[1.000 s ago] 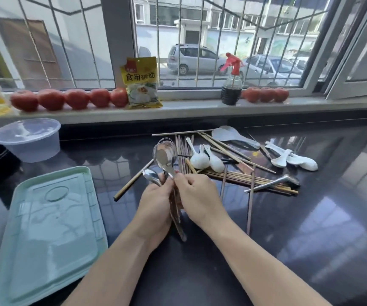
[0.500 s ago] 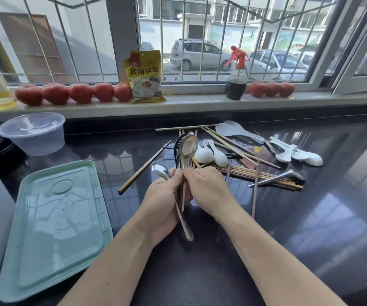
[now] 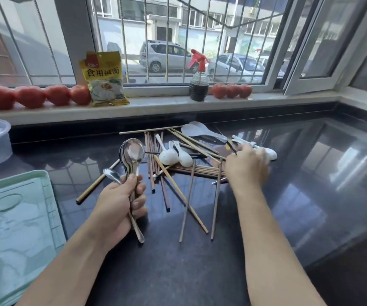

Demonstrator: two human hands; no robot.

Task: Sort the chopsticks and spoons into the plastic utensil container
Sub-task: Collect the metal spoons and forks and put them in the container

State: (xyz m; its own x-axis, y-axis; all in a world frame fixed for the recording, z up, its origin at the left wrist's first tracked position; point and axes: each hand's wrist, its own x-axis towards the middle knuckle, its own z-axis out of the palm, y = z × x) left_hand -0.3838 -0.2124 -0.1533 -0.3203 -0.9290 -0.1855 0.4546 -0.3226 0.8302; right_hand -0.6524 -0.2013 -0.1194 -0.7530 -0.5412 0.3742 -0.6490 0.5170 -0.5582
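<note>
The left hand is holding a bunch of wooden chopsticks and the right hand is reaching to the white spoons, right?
Not quite. In the head view, the left hand grips a bunch of metal spoons, not chopsticks. The right hand does reach to the white spoons.

Tomatoes (image 3: 30,96), a yellow packet (image 3: 105,79) and a red-topped spray bottle (image 3: 198,81) line the windowsill (image 3: 156,107).

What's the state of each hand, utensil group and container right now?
Left hand: grips metal spoons, bowls up.
Right hand: over the pile, blurred.
Chopsticks: scattered on counter.
White spoons: lying among chopsticks.
Green tray: holds no utensils.
Window: ajar.
</note>
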